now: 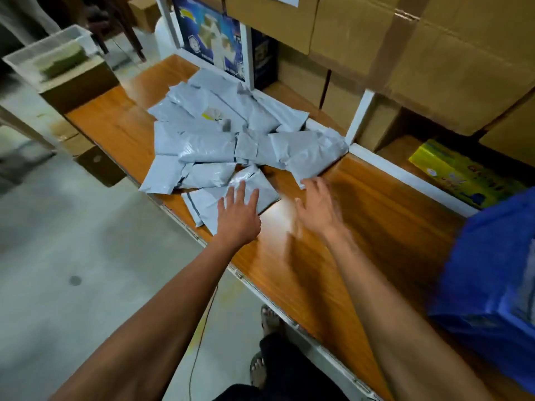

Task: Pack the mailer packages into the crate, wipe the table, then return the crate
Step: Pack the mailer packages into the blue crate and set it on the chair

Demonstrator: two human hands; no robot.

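Neither hand grips anything. Left hand [238, 217]: fingers straight and spread, palm down, fingertips lying on the nearest mailer package [254, 185]. Right hand [318, 208]: fingers also spread and loose, motion-blurred, over bare wood just beside a package corner at the right of the pile; contact with that corner cannot be told.

Nearest mailer package: grey, glossy, roughly rectangular, lying flat at the near edge of the pile. Its long axis runs diagonally, from the near-left table edge up toward the far right. It overlaps a flatter grey mailer [199, 205] whose end sticks out toward the table's front edge.

Pile of mailer packages [220, 134]: many grey bags, loosely heaped and overlapping on the wooden table [376, 227], pointing in mixed directions. Several in the middle lie with long axes roughly across the view, left to right. One in the middle carries a small yellow-and-white label. The far side of the pile touches the white shelf frame [359, 117].

Blue crate [492, 270]: on the table at far right, blurred, cut off by the picture edge, well apart from the pile.

Behind the table: stacked cardboard boxes [434, 53] on the shelving, a yellow-green carton [463, 175] low on the right.
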